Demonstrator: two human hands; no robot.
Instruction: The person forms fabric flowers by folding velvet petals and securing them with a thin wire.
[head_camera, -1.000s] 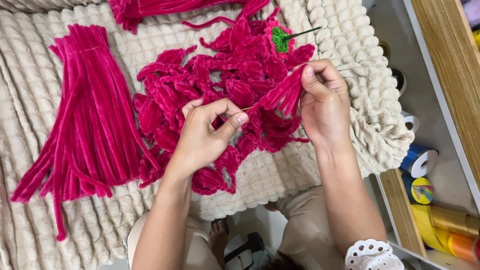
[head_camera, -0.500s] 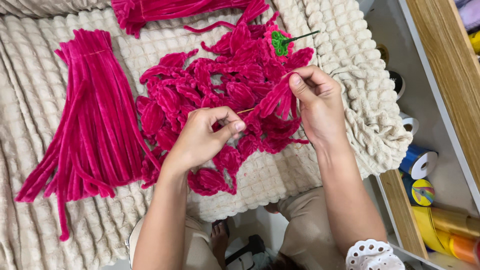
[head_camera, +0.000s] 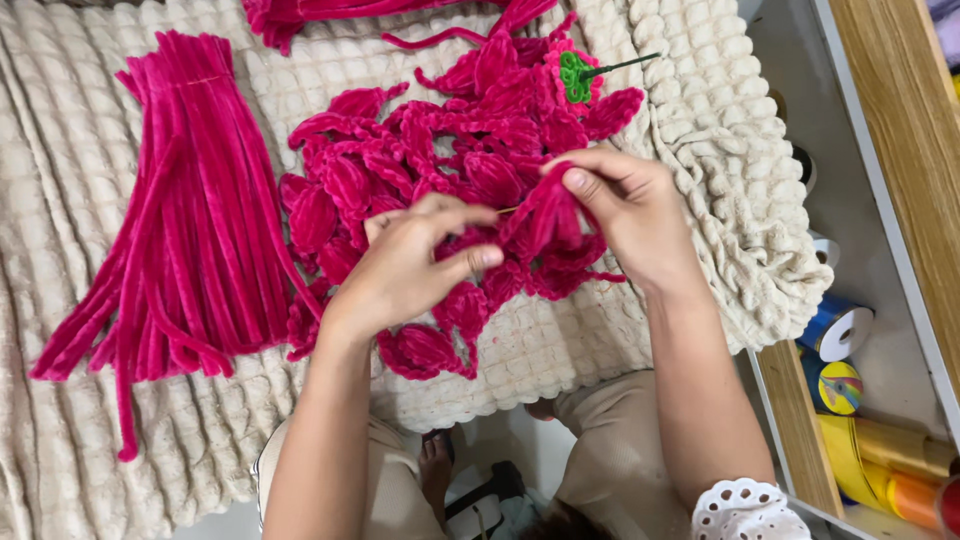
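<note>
My right hand (head_camera: 625, 215) pinches a folded magenta chenille stem (head_camera: 545, 215) between thumb and fingers. My left hand (head_camera: 410, 265) grips the stem's other end, where a thin bare wire shows between the two hands. Under both hands lies a heap of magenta petal-shaped loops (head_camera: 430, 165) on a cream bubble-textured blanket (head_camera: 720, 200). At the heap's far edge rests a pink flower with a green centre (head_camera: 573, 72) on a thin dark stalk.
A bundle of straight magenta stems (head_camera: 190, 220) lies fanned out at the left, and more stems (head_camera: 330, 12) lie at the top. Rolls of blue, yellow and orange ribbon (head_camera: 850, 390) sit in a wooden tray at the right. My knees show below the blanket.
My right hand has drawn the stem down and left toward my left hand, and the two hands are now closer together. The view has shifted slightly.
</note>
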